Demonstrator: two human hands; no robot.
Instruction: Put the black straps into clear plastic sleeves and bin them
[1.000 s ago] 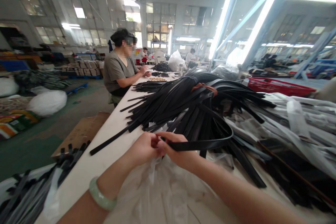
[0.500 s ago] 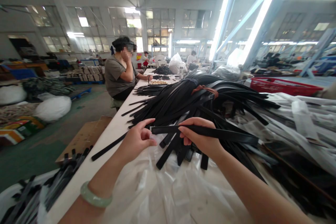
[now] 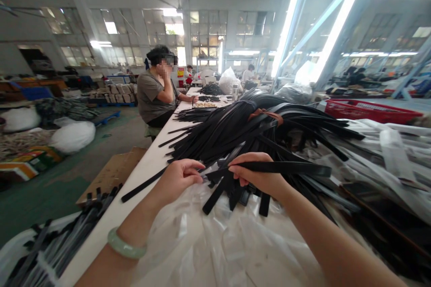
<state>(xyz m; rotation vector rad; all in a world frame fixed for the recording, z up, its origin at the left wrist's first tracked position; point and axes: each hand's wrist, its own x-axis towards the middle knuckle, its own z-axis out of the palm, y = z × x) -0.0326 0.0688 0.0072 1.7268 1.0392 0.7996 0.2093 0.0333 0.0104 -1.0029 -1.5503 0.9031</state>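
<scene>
My right hand (image 3: 254, 170) pinches a long black strap (image 3: 298, 168) between thumb and fingers. One end of the strap points left toward my left hand, and the rest sticks out to the right past my wrist. Just beside that left end is my left hand (image 3: 180, 180), its fingers bent but apart, with nothing clearly held; something pale shows by the fingertips, too small to make out. A pale green bangle (image 3: 126, 244) circles my left wrist. Beyond both hands lies a large bundle of black straps (image 3: 215, 130), bound with a brown tie (image 3: 266, 115).
Clear plastic sheeting (image 3: 215, 242) covers the near part of the white table (image 3: 134, 215). More black straps (image 3: 37, 251) stand in a container at lower left, near a cardboard box (image 3: 111, 172). A co-worker (image 3: 156, 94) is at the table's far left side. A red crate (image 3: 370, 111) is at right.
My left hand has drawn its fingers closer together and sits slightly lower. The strap's left end has dipped downward, while my right hand keeps its pinch.
</scene>
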